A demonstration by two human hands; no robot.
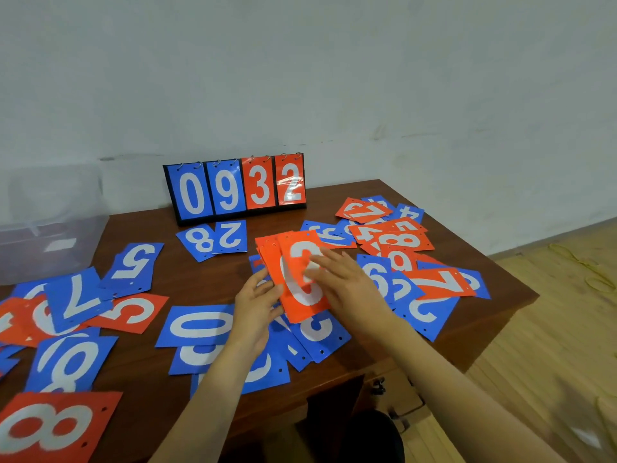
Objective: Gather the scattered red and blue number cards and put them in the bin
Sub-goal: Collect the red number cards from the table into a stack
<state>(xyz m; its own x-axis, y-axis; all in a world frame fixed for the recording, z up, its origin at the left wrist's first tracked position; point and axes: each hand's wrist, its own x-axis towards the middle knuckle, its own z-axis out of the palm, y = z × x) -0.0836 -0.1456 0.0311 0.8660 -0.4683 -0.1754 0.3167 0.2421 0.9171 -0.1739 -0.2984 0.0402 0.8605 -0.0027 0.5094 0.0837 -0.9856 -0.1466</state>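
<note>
Red card stack (293, 305) fanned over the table (197, 279) centre, held between both hands
I see left hand (257, 304) gripping the stack's left edge with curled fingers, thumb hidden; right hand (347, 285) lies flat on the top card, fingers straight and slightly spread. Loose red and blue cards (200, 324) lie scattered all across the table. Clear bin (50, 235) sits far left by the table's back corner. Flip scoreboard (233, 188) at the back edge reads 0932

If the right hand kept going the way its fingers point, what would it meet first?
The right hand rests on the red card stack the left hand holds; past it, probably the blue 2 card, depth unclear.
</note>
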